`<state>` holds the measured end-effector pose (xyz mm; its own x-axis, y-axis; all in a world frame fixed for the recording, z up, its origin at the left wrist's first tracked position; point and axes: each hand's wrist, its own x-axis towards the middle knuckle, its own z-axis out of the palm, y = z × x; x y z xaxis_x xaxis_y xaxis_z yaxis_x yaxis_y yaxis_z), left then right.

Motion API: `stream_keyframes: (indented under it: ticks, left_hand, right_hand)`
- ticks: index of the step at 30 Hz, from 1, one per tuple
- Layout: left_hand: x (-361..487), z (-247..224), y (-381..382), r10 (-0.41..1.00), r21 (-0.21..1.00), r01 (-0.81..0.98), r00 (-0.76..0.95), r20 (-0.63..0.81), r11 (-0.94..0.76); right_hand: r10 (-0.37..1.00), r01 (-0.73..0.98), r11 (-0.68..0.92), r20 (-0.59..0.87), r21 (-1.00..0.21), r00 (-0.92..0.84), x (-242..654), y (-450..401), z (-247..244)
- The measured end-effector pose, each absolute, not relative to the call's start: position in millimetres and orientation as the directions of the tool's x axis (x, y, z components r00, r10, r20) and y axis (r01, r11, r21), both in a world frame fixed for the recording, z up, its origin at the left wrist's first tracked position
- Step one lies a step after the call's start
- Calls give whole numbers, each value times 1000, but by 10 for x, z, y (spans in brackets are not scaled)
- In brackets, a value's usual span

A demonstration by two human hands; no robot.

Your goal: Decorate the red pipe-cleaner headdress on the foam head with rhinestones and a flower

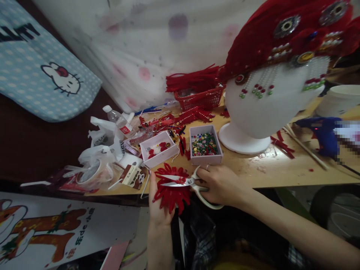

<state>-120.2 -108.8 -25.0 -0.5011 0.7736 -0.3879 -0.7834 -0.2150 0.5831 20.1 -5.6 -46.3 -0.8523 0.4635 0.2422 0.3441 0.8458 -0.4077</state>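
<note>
My left hand (159, 210) holds up a red looped chenille flower (172, 197) just in front of the table edge; the flower hides most of its fingers. My right hand (218, 183) has its fingers through the handles of a pair of scissors (194, 182) with pale grips. The scissors' blades are slightly parted and point left, over the face of the flower. Behind them on the table stand two small white boxes: a box of green and coloured beads (206, 160), and a box with red pieces and pearls (161, 159).
On the right, a white mannequin head (253, 112) wears a red beaded headdress (261, 33). Beyond it lies a blue glue gun (320, 131). A red basket (201, 99) holds red stems at the back. A bottle (119, 122) and plastic bags (97, 157) crowd the left.
</note>
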Motion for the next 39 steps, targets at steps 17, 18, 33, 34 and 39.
stream_keyframes:
  ticks: [17,18,33,34,39]
  left_hand:
    - [-1485,-367,-1387,579,768,-477,-797,-174,-427]
    - [-1477,-362,-1394,591,770,-480,-789,-169,-420]
    - [-1341,-247,-1288,484,793,-433,-851,-202,-430]
    - [-1329,-251,-1283,472,803,-405,-863,-179,-436]
    - [-1241,-256,-1279,432,836,-311,-896,-100,-453]
  right_hand:
    - [-53,152,-957,-365,-248,-930,-64,-268,-472]
    - [-55,125,-971,-320,-204,-946,-92,-274,-503]
    - [185,19,-781,-259,-624,-948,-109,-252,-495]
    - [193,27,-753,-261,-657,-946,-78,-248,-465]
    - [568,83,231,65,-969,-820,95,-226,-284]
